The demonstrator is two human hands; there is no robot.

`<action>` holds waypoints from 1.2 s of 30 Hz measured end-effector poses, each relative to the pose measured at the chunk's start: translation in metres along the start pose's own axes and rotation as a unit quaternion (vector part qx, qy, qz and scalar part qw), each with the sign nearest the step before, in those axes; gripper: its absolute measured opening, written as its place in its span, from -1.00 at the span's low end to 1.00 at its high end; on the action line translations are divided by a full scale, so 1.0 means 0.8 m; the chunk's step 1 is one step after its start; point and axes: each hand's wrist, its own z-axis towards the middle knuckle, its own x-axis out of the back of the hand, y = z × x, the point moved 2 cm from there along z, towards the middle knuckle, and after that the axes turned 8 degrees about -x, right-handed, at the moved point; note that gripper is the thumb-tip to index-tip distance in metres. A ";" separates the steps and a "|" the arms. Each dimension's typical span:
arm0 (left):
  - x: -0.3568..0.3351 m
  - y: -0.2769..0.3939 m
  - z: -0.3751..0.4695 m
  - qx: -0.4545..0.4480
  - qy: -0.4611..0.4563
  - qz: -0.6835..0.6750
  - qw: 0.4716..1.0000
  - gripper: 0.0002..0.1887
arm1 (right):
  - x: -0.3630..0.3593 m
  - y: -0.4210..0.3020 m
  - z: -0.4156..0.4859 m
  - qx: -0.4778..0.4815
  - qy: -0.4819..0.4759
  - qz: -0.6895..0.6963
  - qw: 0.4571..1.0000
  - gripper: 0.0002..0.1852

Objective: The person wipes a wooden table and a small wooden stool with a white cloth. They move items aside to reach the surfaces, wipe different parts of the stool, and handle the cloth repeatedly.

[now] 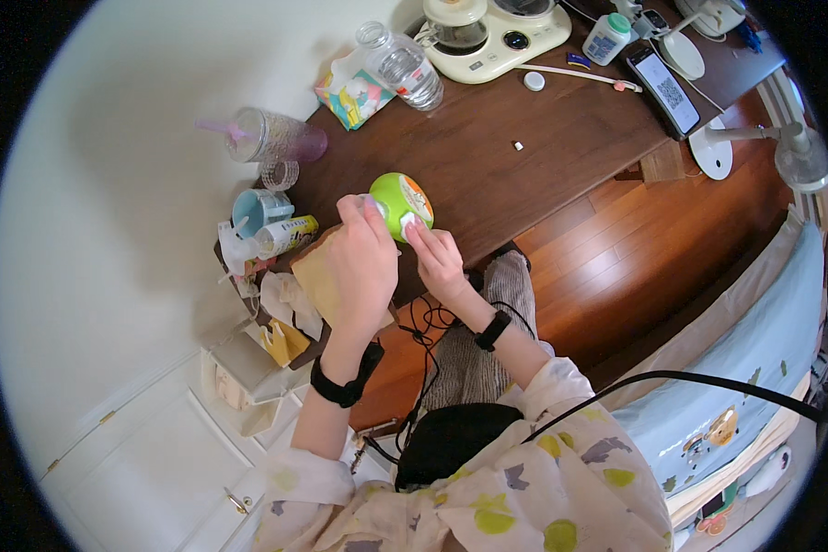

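Observation:
Over the near edge of the dark wooden desk, my left hand grips the neck end of a bright green bottle with an orange and white label. The bottle lies tilted, its base pointing away from me. Pressed to its side is a small white wad, perhaps tissue, pinched in the fingers of my right hand. A tan sheet or board lies partly behind my left hand. Black bands circle both wrists.
On the left stand a lidded tumbler, a blue cup and a yellow-labelled bottle. Farther back are a clear plastic bottle, a tissue pack, a cream appliance with a glass pot and a phone. Black cables hang below.

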 end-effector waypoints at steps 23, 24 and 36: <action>-0.008 -0.017 0.012 0.042 0.028 -0.003 0.999 -0.53 | -0.049 -0.012 -0.031 -0.081 0.071 0.076 0.991 -0.56; -0.006 -0.018 0.012 0.043 0.031 0.001 0.999 -0.53 | -0.049 -0.012 -0.031 -0.076 0.067 0.074 0.992 -0.59; 0.000 -0.015 0.012 0.072 0.026 0.019 0.997 -0.52 | -0.022 0.011 0.020 -0.022 0.003 0.156 0.988 -0.56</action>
